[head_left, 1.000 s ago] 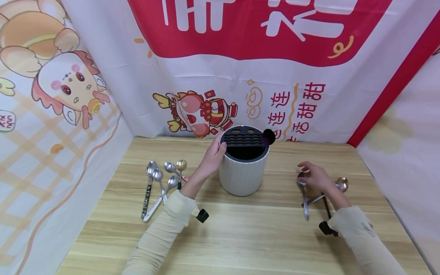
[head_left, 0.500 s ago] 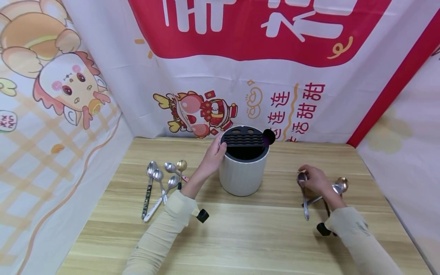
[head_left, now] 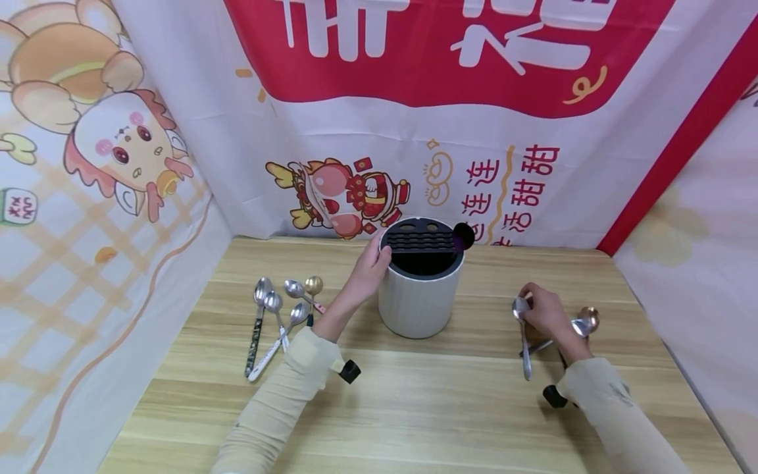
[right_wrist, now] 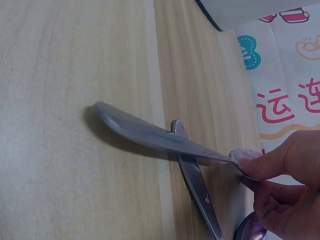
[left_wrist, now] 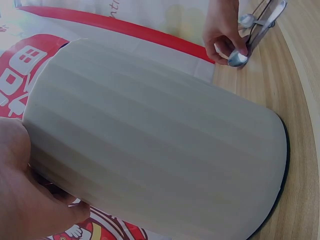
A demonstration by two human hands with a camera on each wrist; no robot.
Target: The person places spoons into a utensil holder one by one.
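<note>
My left hand (head_left: pixel 367 273) grips the rim of a white ribbed utensil holder (head_left: pixel 417 306), with the thumb at its edge. The holder stands upright and has a black slotted insert (head_left: pixel 422 238). A dark, purplish round piece (head_left: pixel 464 236), like a spoon's bowl, sticks out at its right rim. To the right, my right hand (head_left: pixel 546 313) pinches a silver spoon (head_left: pixel 526 359) by its bowl. In the right wrist view, thumb and fingers hold the bowl end, and the spoon's handle (right_wrist: pixel 145 135) passes over another silver spoon's handle (right_wrist: pixel 197 187).
Beside my right hand lie a copper-coloured spoon (head_left: pixel 590 316) and a silver spoon (head_left: pixel 582 327), crossed. Several spoons lie left of the holder, among them a black-patterned one (head_left: pixel 254 342). A printed cloth (head_left: pixel 331 131) hangs behind the wooden table (head_left: pixel 426 408).
My right hand has come down at the silver spoon, and its fingers have closed in a pinch on the bowl. The left hand and the holder have stayed in place.
</note>
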